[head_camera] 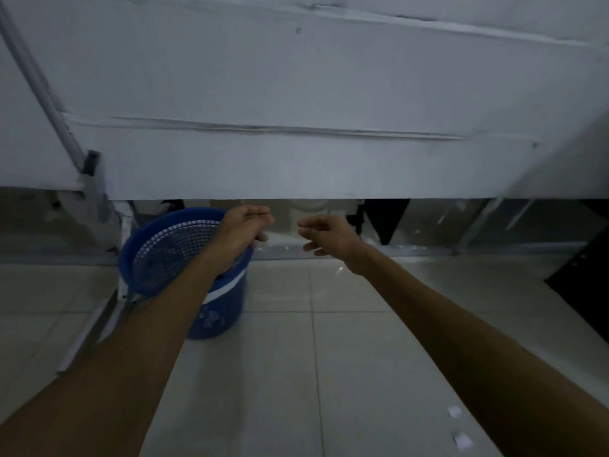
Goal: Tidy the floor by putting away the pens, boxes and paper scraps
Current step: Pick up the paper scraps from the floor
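A: In the head view, what do the hands hold?

B: Nothing, I think. The left hand point(245, 225) and the right hand point(324, 234) have loosely curled fingers. The blue basket point(164, 255) stands just under the left fingers.

A: What is left?

B: Two paper scraps point(454, 412) lie on the floor point(346, 341), far behind the right fingers. I see no pens or boxes.

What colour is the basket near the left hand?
Blue, with a white band around its side; the basket shows in the head view.
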